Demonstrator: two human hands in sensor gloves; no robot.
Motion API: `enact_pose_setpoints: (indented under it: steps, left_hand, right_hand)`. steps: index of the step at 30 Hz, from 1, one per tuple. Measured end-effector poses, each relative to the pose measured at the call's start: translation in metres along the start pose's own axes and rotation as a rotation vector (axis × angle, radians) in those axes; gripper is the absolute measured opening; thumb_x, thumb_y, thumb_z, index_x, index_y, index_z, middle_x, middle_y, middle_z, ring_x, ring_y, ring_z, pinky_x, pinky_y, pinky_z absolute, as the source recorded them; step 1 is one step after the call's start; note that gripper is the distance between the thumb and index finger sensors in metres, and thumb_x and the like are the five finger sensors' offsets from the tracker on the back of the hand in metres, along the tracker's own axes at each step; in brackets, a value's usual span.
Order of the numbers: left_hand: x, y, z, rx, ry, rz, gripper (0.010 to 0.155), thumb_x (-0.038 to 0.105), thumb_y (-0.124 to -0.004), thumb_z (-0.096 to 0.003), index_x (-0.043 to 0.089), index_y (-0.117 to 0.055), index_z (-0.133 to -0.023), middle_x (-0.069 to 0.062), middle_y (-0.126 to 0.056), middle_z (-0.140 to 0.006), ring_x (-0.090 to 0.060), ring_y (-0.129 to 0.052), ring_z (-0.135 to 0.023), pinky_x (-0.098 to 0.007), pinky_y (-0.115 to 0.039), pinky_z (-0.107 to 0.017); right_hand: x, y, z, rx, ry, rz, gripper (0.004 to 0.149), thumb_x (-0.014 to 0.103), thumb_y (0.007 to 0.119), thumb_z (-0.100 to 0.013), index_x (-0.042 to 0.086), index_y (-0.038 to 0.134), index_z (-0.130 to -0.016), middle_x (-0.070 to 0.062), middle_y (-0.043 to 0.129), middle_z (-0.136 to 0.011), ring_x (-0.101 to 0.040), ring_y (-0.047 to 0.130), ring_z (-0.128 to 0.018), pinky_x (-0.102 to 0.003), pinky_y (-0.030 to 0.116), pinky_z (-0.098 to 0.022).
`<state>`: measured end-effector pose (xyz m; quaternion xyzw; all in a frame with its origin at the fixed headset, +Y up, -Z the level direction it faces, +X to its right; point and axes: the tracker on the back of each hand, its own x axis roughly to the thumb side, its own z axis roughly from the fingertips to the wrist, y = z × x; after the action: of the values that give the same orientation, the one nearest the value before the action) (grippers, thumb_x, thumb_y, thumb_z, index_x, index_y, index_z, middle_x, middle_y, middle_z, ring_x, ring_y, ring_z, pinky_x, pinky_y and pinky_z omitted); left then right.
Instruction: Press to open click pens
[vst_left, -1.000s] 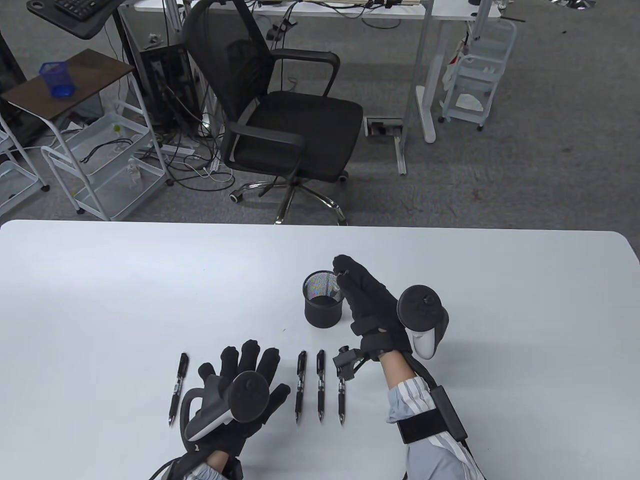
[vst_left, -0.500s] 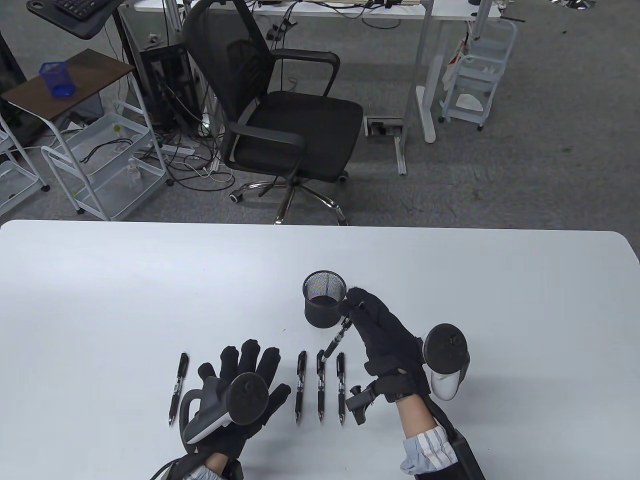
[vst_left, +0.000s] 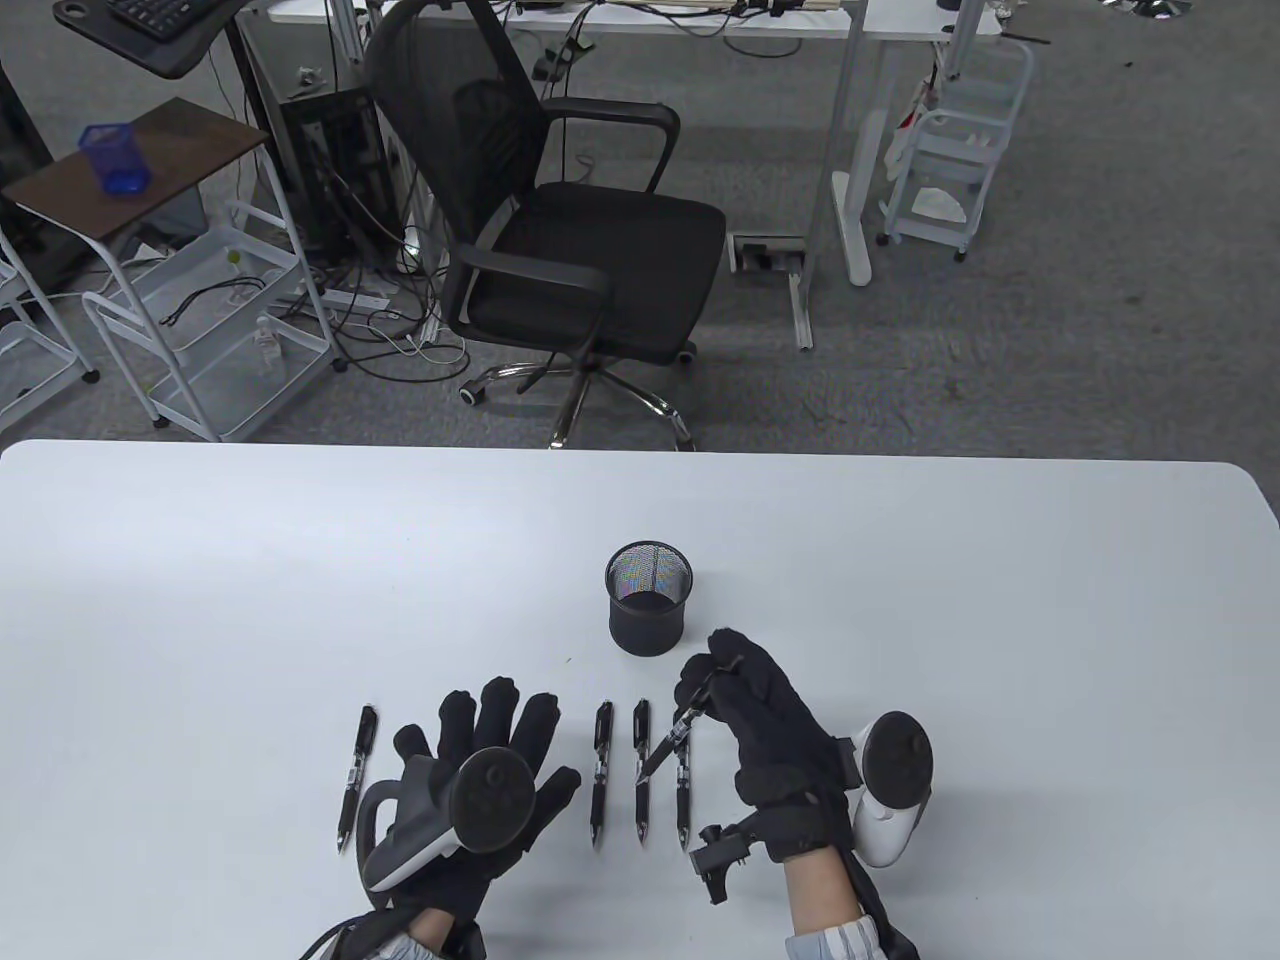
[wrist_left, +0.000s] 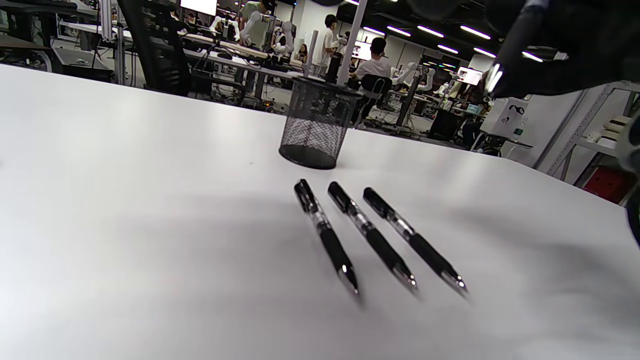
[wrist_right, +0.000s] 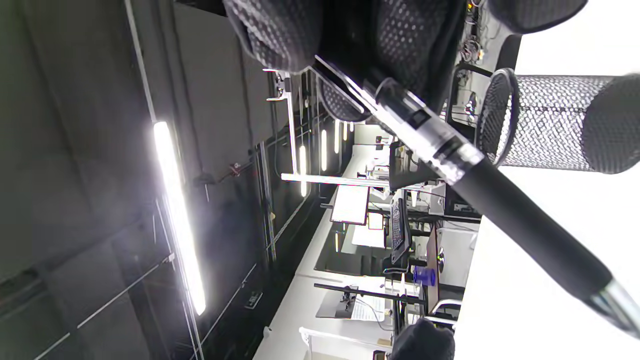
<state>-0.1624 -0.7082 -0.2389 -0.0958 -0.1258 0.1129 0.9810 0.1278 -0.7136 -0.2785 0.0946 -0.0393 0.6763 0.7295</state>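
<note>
My right hand (vst_left: 716, 684) pinches a black click pen (vst_left: 668, 745) by its upper end. The pen slants down to the left, its tip just above the row of pens on the table. In the right wrist view the held pen (wrist_right: 480, 187) runs from my gloved fingers (wrist_right: 280, 30) toward the lower right. Three pens (vst_left: 600, 772) (vst_left: 641, 768) (vst_left: 683, 795) lie side by side, also seen in the left wrist view (wrist_left: 325, 235). Another pen (vst_left: 355, 775) lies further left. My left hand (vst_left: 485, 725) rests flat with fingers spread between them.
A black mesh pen cup (vst_left: 648, 598) stands upright behind the pen row, close to my right hand; it also shows in the left wrist view (wrist_left: 317, 125). The white table (vst_left: 250, 560) ends at its far edge, with an office chair (vst_left: 560, 230) beyond.
My right hand has drawn back from above the mesh cup toward me, carrying the pen down over the row. My left hand has stayed put.
</note>
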Motion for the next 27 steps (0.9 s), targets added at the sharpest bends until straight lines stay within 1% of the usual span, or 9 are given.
enact_pose_setpoints:
  steps: [4,7,9,11,13,16,20,24,27]
  left_hand:
    - [0.001,0.000,0.000,0.002,0.003,-0.004,0.070,0.058,-0.050,-0.0715,0.022,-0.029,-0.128,-0.025,-0.018,-0.132,-0.064,-0.024,-0.113,-0.085,-0.019,-0.068]
    - [0.001,0.000,0.000,0.002,0.007,-0.015,0.069,0.058,-0.050,-0.0715,0.023,-0.029,-0.128,-0.025,-0.018,-0.132,-0.064,-0.024,-0.113,-0.085,-0.019,-0.068]
    - [0.001,0.000,0.000,0.001,0.007,-0.018,0.069,0.057,-0.050,-0.0714,0.023,-0.029,-0.128,-0.025,-0.018,-0.132,-0.064,-0.024,-0.113,-0.085,-0.019,-0.068]
    - [0.002,-0.001,0.000,0.001,0.008,-0.022,0.069,0.057,-0.050,-0.0715,0.022,-0.029,-0.128,-0.025,-0.018,-0.132,-0.065,-0.024,-0.113,-0.085,-0.019,-0.068]
    - [0.002,-0.001,0.000,0.000,0.009,-0.025,0.069,0.057,-0.050,-0.0714,0.023,-0.029,-0.128,-0.025,-0.018,-0.132,-0.064,-0.024,-0.113,-0.085,-0.019,-0.068]
    - [0.002,-0.001,0.001,0.003,0.009,-0.028,0.069,0.057,-0.050,-0.0714,0.022,-0.030,-0.128,-0.025,-0.018,-0.132,-0.064,-0.024,-0.113,-0.085,-0.019,-0.068]
    - [0.003,-0.001,0.001,0.005,0.007,-0.030,0.069,0.057,-0.050,-0.0714,0.022,-0.030,-0.128,-0.025,-0.018,-0.132,-0.064,-0.024,-0.113,-0.085,-0.019,-0.068]
    - [0.004,-0.001,0.002,0.004,0.006,-0.034,0.069,0.057,-0.050,-0.0714,0.022,-0.029,-0.128,-0.025,-0.018,-0.132,-0.064,-0.024,-0.113,-0.085,-0.019,-0.068]
    - [0.004,-0.001,0.002,0.009,0.006,-0.034,0.069,0.057,-0.050,-0.0714,0.023,-0.030,-0.128,-0.025,-0.018,-0.132,-0.064,-0.024,-0.113,-0.085,-0.019,-0.068]
  right_hand:
    - [0.000,-0.005,-0.001,0.027,-0.007,-0.010,0.060,0.013,0.078,-0.061,-0.006,0.054,-0.113,-0.029,0.076,-0.103,-0.037,0.090,-0.078,-0.068,0.055,-0.066]
    - [-0.001,-0.004,-0.002,0.064,0.060,-0.044,0.078,0.014,0.082,-0.059,-0.017,0.036,-0.114,-0.043,0.056,-0.108,-0.033,0.088,-0.080,-0.062,0.056,-0.068]
    - [-0.004,-0.004,-0.002,0.075,0.096,-0.093,0.078,0.013,0.083,-0.058,-0.019,0.038,-0.113,-0.048,0.051,-0.108,-0.032,0.087,-0.080,-0.061,0.057,-0.067]
    - [-0.009,-0.003,-0.002,0.099,0.141,-0.166,0.069,0.012,0.082,-0.058,-0.017,0.048,-0.112,-0.051,0.047,-0.109,-0.032,0.086,-0.080,-0.061,0.057,-0.066]
    - [-0.013,-0.002,-0.003,0.111,0.149,-0.246,0.051,0.011,0.081,-0.059,-0.014,0.071,-0.103,-0.050,0.045,-0.110,-0.032,0.084,-0.081,-0.061,0.056,-0.067]
    - [-0.021,0.001,-0.003,0.170,0.167,-0.420,0.044,0.013,0.078,-0.061,-0.004,0.074,-0.101,-0.046,0.042,-0.114,-0.038,0.078,-0.088,-0.063,0.052,-0.069]
    - [-0.030,0.007,-0.003,0.231,0.161,-0.642,0.043,0.018,0.069,-0.068,0.009,0.064,-0.109,-0.042,0.038,-0.119,-0.064,0.049,-0.099,-0.076,0.034,-0.067]
    - [-0.034,0.010,-0.001,0.189,0.155,-0.652,0.047,0.013,0.062,-0.068,0.008,0.053,-0.114,-0.028,0.066,-0.111,-0.058,0.060,-0.100,-0.081,0.034,-0.065]
    - [-0.033,0.011,0.000,0.160,0.140,-0.626,0.050,0.011,0.055,-0.067,-0.002,0.042,-0.113,-0.023,0.065,-0.103,-0.054,0.068,-0.094,-0.086,0.040,-0.062]
